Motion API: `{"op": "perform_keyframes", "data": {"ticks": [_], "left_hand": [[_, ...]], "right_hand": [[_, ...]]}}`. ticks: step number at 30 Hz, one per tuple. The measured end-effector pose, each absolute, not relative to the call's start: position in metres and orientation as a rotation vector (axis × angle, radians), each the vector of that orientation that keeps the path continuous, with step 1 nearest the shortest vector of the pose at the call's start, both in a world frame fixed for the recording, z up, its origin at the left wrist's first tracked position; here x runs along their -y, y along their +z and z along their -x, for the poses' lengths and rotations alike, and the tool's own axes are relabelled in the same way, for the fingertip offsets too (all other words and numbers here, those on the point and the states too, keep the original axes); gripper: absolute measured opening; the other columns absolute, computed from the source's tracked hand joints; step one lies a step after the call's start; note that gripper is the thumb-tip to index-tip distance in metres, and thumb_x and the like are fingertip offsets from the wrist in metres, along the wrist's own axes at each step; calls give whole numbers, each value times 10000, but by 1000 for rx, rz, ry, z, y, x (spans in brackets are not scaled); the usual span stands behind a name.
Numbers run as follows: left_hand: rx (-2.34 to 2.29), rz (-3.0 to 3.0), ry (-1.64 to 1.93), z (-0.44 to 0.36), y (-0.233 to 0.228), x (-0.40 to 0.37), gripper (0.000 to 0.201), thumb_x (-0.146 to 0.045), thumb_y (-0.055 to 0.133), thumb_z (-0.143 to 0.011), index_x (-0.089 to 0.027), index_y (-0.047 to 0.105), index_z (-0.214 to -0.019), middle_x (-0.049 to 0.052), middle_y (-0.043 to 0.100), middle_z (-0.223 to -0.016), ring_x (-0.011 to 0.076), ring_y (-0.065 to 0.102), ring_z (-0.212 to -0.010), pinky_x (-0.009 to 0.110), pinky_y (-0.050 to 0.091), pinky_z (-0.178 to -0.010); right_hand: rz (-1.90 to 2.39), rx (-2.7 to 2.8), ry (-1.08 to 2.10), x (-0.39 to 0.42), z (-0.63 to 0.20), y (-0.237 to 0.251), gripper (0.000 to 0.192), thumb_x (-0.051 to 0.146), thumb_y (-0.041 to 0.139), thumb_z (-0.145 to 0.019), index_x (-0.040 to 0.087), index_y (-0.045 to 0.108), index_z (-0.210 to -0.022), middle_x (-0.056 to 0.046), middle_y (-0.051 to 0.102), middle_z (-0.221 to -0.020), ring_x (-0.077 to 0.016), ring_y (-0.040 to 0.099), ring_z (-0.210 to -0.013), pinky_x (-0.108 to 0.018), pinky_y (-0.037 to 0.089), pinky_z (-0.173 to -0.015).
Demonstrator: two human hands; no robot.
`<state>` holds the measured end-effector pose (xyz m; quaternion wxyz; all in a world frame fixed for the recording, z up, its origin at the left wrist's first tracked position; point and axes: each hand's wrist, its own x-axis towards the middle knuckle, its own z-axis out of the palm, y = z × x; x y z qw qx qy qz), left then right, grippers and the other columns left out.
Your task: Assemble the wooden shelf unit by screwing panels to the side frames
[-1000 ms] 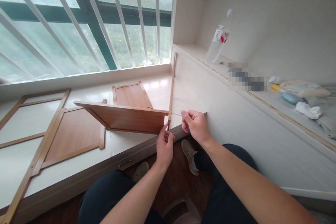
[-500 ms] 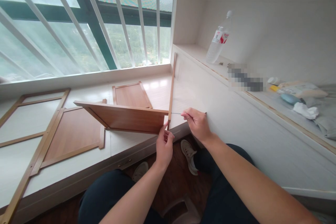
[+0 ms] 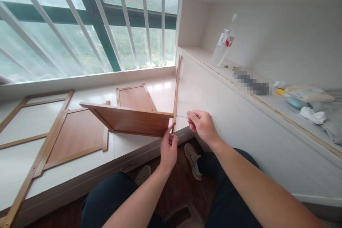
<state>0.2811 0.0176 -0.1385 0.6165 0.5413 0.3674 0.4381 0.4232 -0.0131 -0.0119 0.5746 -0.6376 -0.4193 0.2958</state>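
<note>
A brown wooden panel [image 3: 139,122] stands tilted on its edge on the white bench top. Its right end meets a long narrow wooden strip [image 3: 176,89] leaning along the cabinet side. My left hand [image 3: 169,149] is closed at the panel's lower right corner, fingertips by the joint with the strip. My right hand [image 3: 202,125] is pinched just right of that joint. A thin dark line runs from its fingertips toward the strip; whether it is a slim tool or a seam I cannot tell.
Flat on the bench lie two more panels, one nearer [image 3: 77,135] and one farther [image 3: 136,97], beside a wooden frame [image 3: 40,164]. A plastic bottle [image 3: 223,46] and a blue oval object [image 3: 296,103] sit on the right shelf [image 3: 197,50]. Barred windows stand behind.
My right hand has shifted slightly and its fingers have turned a little. The left hand stays at the panel corner; the whole view has moved slightly.
</note>
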Motion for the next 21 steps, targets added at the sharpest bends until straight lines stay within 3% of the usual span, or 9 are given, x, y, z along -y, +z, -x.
{"op": "perform_keyframes", "data": {"ticks": [8, 14, 18, 21], "left_hand": [[-850, -1277, 1009, -281, -140, -15, 589, -341, 614, -934, -239, 520, -1506, -22, 575, -811, 125, 509, -683, 248, 464, -697], [-830, -1304, 1035, -276, -144, -10, 664, -386, 603, -958, -209, 446, -1579, -24, 565, -802, 119, 483, -667, 244, 433, -672], [-860, -1327, 1045, -265, -144, -4, 594, -402, 569, -984, -201, 512, -1540, -20, 562, -796, 122, 497, -680, 251, 432, -684], [-922, -1365, 1050, -255, -143, 0, 490, -408, 562, -984, -192, 645, -1417, -3, 591, -782, 134, 522, -684, 259, 435, -677]], "right_hand": [[1489, 975, 529, 20, -430, -20, 504, 591, 610, -963, 207, 563, -640, 12, 570, -540, -111, 496, -474, -237, 395, -485], [1429, 864, 583, 37, -448, -52, 488, 638, 624, -936, 169, 664, -807, -43, 695, -721, -112, 569, -524, -205, 423, -446], [1416, 704, 768, 61, -456, -103, 526, 674, 667, -879, 159, 674, -770, -71, 709, -764, -117, 571, -523, -201, 420, -406], [1432, 634, 907, 75, -452, -140, 558, 710, 720, -800, 157, 679, -748, -80, 710, -768, -129, 577, -534, -207, 425, -398]]}}
